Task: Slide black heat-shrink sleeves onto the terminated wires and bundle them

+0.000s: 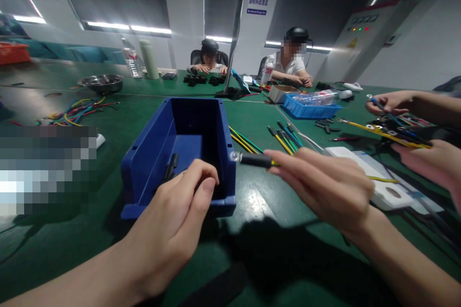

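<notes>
My left hand (176, 220) hangs over the front wall of a dark blue plastic bin (147, 153), fingers curled inward; whether they pinch anything is hidden. One small black sleeve (171, 167) lies inside the bin. My right hand (324, 184) is closed on a yellow wire with a black sleeve and a metal ring terminal (252, 159); the terminal end points left, just beside the bin's right wall. Further yellow, green and blue wires (284, 140) with black ends lie on the green table (248, 115) behind my right hand.
A co-worker's hands (425, 153) handle wires at the right edge, near a white flat device (382, 187). A blue tray (306, 111), a steel bowl (102, 82), bottles (131, 59) and a bundle of coloured wires (77, 110) sit farther back. Two people sit across the table.
</notes>
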Available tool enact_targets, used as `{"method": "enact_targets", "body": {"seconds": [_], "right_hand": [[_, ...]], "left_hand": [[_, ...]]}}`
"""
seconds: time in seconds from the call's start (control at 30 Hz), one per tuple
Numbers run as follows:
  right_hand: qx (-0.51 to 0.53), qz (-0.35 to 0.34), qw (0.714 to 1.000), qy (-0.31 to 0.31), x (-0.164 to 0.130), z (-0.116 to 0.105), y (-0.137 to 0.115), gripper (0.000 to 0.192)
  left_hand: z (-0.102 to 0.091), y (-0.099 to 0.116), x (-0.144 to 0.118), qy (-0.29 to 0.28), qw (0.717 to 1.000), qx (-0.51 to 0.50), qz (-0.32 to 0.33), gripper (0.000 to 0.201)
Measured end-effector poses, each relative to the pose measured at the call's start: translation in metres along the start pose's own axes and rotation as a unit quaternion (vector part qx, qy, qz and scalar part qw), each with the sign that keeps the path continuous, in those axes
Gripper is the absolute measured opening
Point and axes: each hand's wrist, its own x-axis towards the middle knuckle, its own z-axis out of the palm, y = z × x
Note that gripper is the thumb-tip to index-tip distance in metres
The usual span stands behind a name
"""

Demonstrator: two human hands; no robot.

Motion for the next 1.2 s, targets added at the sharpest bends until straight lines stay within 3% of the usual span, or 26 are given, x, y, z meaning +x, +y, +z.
{"method": "enact_targets", "body": {"seconds": [0.1, 0.3, 0.4, 0.53, 0.63, 0.73, 0.87, 1.03, 1.2], "right_hand": [[-0.028, 0.125, 0.992, 0.020, -0.003, 0.007, 0.019, 0.013], [-0.098, 0.310, 0.941, -0.091, -0.022, 0.029, 0.066, 0.033], [-0.090, 0.366, 0.912, -0.163, -0.038, 0.042, 0.085, 0.043], [-0.067, 0.376, 0.902, -0.201, -0.062, 0.061, 0.100, 0.050], [-0.047, 0.368, 0.898, -0.238, -0.072, 0.070, 0.100, 0.040], [-0.035, 0.350, 0.900, -0.258, -0.066, 0.072, 0.090, 0.033], [0.001, 0.313, 0.904, -0.290, -0.032, 0.086, 0.064, 0.033], [0.029, 0.314, 0.883, -0.348, 0.026, 0.129, 0.035, 0.036], [0.031, 0.333, 0.858, -0.389, 0.064, 0.158, 0.026, 0.037]], "left_hand": [[0.001, -0.001, 0.000, -0.008, 0.999, 0.031, 0.011, 0.016], [0.005, -0.004, -0.003, 0.007, 0.998, 0.057, 0.030, 0.009], [0.006, -0.005, -0.003, 0.007, 0.997, 0.065, 0.035, 0.010], [0.007, -0.007, -0.003, -0.001, 0.996, 0.082, 0.038, 0.010], [0.008, -0.008, -0.004, 0.001, 0.993, 0.102, 0.058, 0.010], [0.011, -0.011, -0.004, 0.022, 0.982, 0.148, 0.118, 0.011], [0.016, -0.014, -0.005, 0.047, 0.957, 0.213, 0.193, 0.011], [0.017, -0.014, -0.005, 0.047, 0.953, 0.228, 0.193, 0.011], [0.015, -0.015, -0.006, 0.048, 0.946, 0.243, 0.211, 0.013]]}}
